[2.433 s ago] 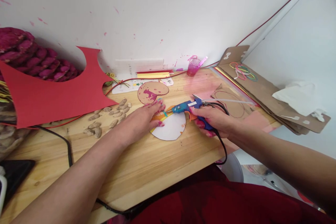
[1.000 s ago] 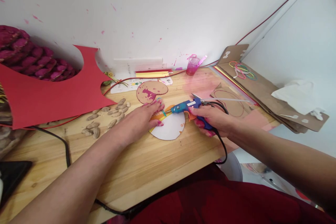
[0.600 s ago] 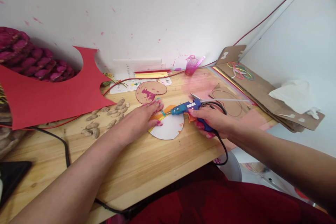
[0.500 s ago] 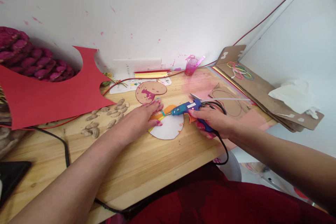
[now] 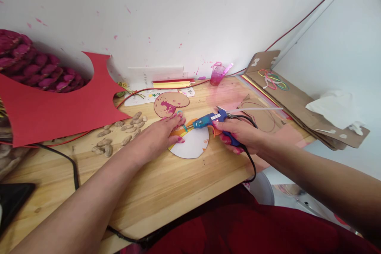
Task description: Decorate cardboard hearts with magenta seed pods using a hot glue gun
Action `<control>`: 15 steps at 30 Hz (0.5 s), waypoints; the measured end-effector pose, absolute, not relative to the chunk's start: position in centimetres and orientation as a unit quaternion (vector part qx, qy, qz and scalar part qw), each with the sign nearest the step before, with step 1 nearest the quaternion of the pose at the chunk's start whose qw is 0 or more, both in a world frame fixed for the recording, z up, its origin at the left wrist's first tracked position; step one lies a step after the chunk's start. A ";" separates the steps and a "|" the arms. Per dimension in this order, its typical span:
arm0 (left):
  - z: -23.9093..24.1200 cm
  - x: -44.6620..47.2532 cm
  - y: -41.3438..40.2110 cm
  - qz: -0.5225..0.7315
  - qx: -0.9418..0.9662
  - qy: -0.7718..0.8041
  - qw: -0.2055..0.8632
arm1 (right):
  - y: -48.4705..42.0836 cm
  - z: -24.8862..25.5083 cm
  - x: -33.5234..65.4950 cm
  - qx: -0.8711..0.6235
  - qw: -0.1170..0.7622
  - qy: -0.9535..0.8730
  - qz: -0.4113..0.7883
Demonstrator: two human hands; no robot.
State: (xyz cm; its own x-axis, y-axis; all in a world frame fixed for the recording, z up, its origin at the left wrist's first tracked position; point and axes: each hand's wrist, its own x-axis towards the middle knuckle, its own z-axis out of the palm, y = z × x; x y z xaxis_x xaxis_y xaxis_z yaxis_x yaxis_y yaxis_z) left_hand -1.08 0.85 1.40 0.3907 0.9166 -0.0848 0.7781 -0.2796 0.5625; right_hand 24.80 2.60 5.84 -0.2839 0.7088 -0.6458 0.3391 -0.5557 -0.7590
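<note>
My right hand grips a blue glue gun with a clear glue stick out of its back. The nozzle points left at coloured strips on a white paper disc on the wooden table. My left hand lies flat with fingers stretched out, pressing the disc's left edge and the strips. Its fingertips sit right beside the nozzle. Both hands carry pink stains.
A cardboard disc with pink paint lies behind the hands. Peanuts are scattered at the left, under a large red paper sheet. Scissors, a pink cup and folded cardboard with rubber bands are at the right. A black cable crosses the table.
The glue gun's nozzle has shifted slightly left toward my left fingertips. My left hand stays pressed on the disc.
</note>
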 end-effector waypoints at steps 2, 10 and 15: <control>1.4 -1.1 0.8 0.127 0.789 0.537 0.270 | 2.6 5.7 24.9 -0.580 0.138 -0.450 0.665; 1.4 -1.0 0.8 0.130 0.786 0.540 0.273 | 2.0 5.8 25.1 -0.579 0.124 -0.457 0.664; 1.4 -1.1 0.8 0.129 0.785 0.539 0.277 | 1.7 6.1 25.1 -0.571 0.125 -0.455 0.671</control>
State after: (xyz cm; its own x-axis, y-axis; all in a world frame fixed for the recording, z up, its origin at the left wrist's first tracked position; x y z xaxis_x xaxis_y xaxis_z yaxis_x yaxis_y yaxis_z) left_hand -1.05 0.85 1.38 0.3857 0.9176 -0.0961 0.7748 -0.2656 0.5737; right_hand 25.14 1.73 6.09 -0.3160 0.6876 -0.6537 0.3532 -0.5542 -0.7537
